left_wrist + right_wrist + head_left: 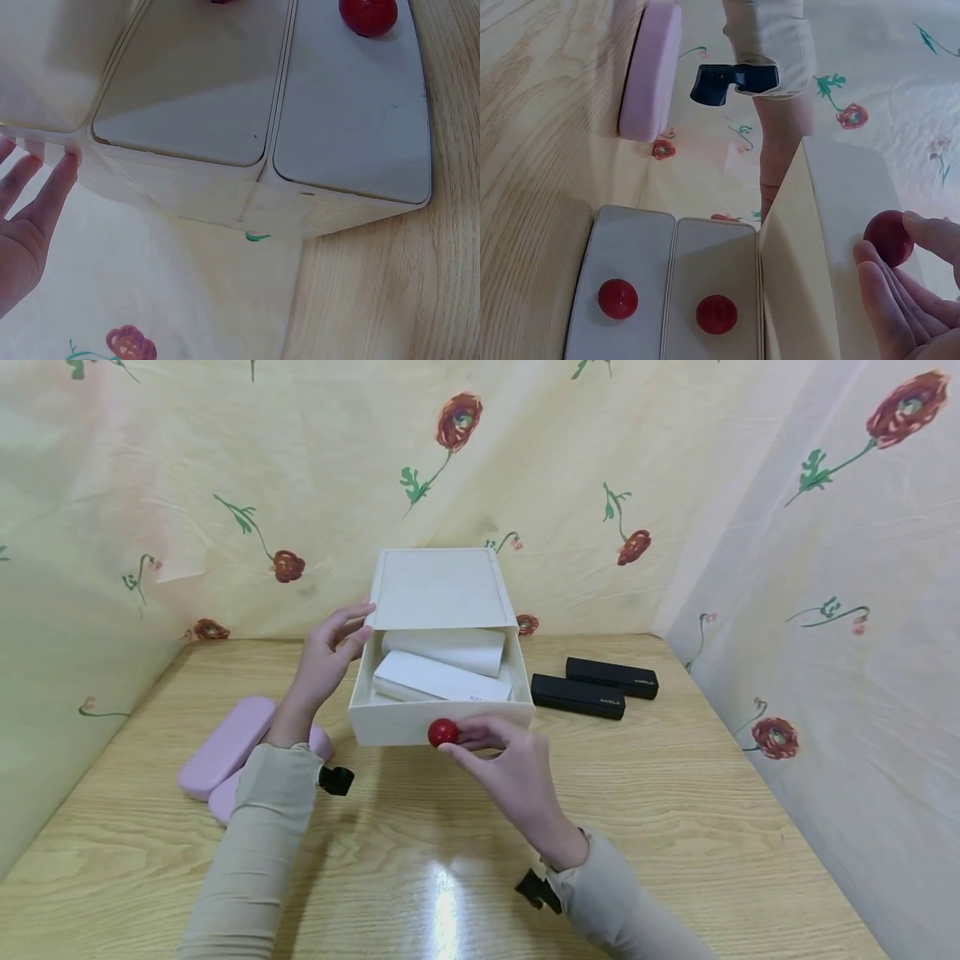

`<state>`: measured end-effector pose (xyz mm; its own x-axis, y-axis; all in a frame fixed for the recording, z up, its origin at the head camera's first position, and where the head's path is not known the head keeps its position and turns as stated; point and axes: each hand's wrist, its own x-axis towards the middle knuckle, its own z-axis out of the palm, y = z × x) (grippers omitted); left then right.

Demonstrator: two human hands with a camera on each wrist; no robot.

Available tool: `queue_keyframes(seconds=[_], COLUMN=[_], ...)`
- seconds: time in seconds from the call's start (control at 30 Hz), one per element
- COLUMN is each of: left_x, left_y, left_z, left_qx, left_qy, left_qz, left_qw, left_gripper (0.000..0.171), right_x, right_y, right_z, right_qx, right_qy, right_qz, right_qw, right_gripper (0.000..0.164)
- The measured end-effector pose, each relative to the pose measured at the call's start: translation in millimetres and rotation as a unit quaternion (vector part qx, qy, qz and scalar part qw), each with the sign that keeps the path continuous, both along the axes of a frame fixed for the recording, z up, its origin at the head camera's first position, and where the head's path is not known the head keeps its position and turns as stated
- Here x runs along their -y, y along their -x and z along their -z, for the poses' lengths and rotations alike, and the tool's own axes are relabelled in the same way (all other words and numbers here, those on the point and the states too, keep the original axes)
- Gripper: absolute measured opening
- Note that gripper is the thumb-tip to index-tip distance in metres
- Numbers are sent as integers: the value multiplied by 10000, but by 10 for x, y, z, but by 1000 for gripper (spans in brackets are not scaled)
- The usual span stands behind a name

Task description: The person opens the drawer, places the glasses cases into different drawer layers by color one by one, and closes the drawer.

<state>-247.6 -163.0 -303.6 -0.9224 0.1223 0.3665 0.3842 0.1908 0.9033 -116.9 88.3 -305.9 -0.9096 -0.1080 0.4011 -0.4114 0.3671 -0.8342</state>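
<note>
On the near side, the red knob (442, 732) is being pinched by the right grip (510, 760), thumb and fingers closed on it; since it is round and glossy, a slip could be being invited if the pull is being made askew. The drawer (397, 727) is being held partly out of the cabinet (441, 587), its front overhanging the surface (405, 827), so a tilt or a drop could be being risked by too long a pull. Inside, a front box (442, 677) and a rear box (457, 650) are being carried at a slant; the rear one could be being caught under the cabinet's edge if the drawer is being shut. To the left, the purple cases (228, 747) are being partly covered by the forearm and could be being nudged by it. Farther off, the cabinet's left side is being touched by the left grip (326, 647), its fingers spread and nothing being grasped; with so light a brace, a twist or forward tip could be being allowed. On the right, two black boxes (577, 696) are being left untouched.
</note>
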Motion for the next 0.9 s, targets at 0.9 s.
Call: queue_keyframes(seconds=[0.9], left_x=[-1], left_y=[-6], left_z=[2], left_qx=[-33], left_qy=[0], left_qz=[6], left_qw=[10000], left_gripper=[39], right_x=[38], right_y=[266], right_z=[26], right_qx=[2144], right_qy=[1340], right_qz=[-238], right_qw=[9672], right_gripper=[27])
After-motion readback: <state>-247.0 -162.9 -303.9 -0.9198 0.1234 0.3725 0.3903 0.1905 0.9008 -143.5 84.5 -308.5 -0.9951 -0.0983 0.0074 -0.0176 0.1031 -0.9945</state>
